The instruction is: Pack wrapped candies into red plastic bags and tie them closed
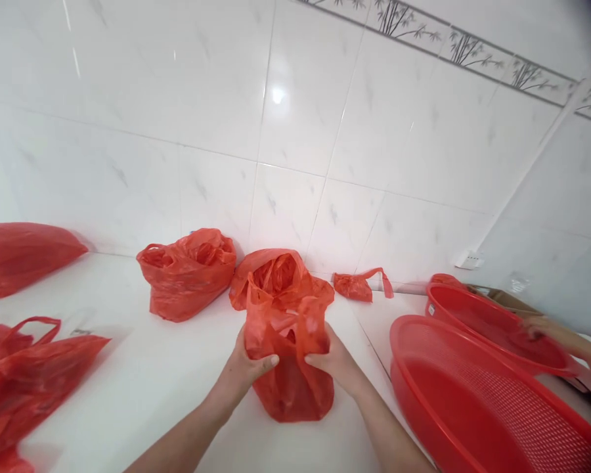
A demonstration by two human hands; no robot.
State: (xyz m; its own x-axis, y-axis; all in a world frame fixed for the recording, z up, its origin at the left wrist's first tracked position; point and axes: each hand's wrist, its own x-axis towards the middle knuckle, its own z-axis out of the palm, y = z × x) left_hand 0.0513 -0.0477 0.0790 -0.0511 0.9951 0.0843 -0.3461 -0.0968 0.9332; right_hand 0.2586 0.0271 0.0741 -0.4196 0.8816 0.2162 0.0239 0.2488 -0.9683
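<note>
A red plastic bag [295,394] with two handle loops stands upright in front of me on the white table [142,381]. My left hand [249,364] grips its left side, thumb on the near face and fingers behind the film. On the opposite side, my right hand [333,360] holds it the same way. The mouth of the bag gapes a little between the two handles; what is inside, if anything, I cannot make out. Just behind it lies a crumpled bunch of red plastic bags [276,272], partly hidden by the held one.
More red bags lie along the wall: a bulging one [190,272], a small bundle [354,287] and a long one [24,256]. Another red bag [34,374] is at left. Two red baskets [453,394] stand at right, where another person's hand [546,328] reaches over the farther one.
</note>
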